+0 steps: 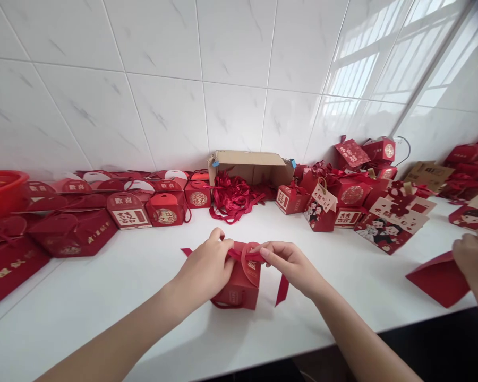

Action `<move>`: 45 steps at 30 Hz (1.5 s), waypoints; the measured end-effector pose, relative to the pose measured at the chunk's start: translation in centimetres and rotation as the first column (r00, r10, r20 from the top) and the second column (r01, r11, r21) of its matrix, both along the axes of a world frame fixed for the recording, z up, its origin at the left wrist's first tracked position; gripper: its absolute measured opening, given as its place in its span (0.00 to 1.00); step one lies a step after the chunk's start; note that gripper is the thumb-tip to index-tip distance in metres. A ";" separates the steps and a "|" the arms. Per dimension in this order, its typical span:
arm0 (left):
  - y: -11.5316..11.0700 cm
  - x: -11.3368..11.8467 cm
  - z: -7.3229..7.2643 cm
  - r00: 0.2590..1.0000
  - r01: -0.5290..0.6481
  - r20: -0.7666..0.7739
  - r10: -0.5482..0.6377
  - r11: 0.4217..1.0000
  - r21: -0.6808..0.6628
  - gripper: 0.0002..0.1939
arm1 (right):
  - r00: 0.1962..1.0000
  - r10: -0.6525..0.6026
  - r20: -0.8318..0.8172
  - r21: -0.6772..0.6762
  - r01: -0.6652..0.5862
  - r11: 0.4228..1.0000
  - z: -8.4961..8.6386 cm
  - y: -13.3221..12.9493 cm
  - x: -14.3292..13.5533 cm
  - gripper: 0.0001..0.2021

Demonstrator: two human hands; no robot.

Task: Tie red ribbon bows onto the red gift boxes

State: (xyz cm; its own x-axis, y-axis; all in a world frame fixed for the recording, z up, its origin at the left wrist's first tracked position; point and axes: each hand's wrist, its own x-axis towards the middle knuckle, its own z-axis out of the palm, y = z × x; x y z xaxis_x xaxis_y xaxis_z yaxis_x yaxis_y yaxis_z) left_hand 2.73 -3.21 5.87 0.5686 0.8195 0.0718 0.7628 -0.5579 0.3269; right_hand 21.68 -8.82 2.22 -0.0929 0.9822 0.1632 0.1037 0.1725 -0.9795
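Note:
A small red gift box (245, 289) with a rounded top flap stands upright on the white table (171, 339), near its front edge. Across the top of the box runs a dark red ribbon (282, 290), one end hanging down on the right, another sticking out on the left. My left hand (211, 262) grips the ribbon at the box's upper left, its fingers closed. On the right side of the flap, my right hand (289, 262) pinches the ribbon between thumb and fingers. A red cord loop hangs at the box's lower front.
Red boxes (127, 211) line the left, beside a red basin (2, 193). A cardboard box (249, 158) with loose red ribbons (235, 196) stands by the wall. More decorated boxes (352, 193) fill the right. Another person's hand (476, 260) holds a red box (442, 278) at far right.

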 end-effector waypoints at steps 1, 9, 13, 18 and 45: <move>-0.3 -0.2 0.1 1.000 0.003 0.000 -0.003 1.000 -0.020 0.12 | 1.000 0.004 0.018 -0.004 -0.004 1.000 0.0 0.0 0.1 0.19; -0.6 -3.3 1.4 0.978 0.058 0.206 0.028 0.916 -0.396 0.36 | 0.993 0.114 -0.003 -0.081 -0.114 0.990 0.8 -0.6 1.3 0.18; 0.6 -3.8 0.6 0.942 0.069 0.307 0.138 0.813 -0.578 0.24 | 0.987 0.146 -0.071 -0.114 -0.154 0.982 0.9 -0.6 1.9 0.17; 1.3 -3.6 -1.0 0.913 0.131 0.367 0.177 0.725 -0.676 0.23 | 0.983 0.175 -0.054 -0.176 -0.181 0.968 0.4 -0.2 2.4 0.17; 2.7 -7.9 -4.2 0.940 -0.228 0.236 0.246 0.968 -0.100 0.15 | 0.780 -0.409 0.474 0.124 0.401 0.908 -2.9 -2.4 3.4 0.12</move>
State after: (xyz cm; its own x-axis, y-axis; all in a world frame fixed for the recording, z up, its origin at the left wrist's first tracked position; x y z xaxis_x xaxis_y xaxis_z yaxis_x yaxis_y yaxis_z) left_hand -5.14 -0.47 1.64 0.3292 0.9364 0.1214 0.7619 -0.3394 0.5516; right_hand 25.10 -11.23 -0.70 0.2434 0.9447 0.2196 0.6210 0.0221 -0.7835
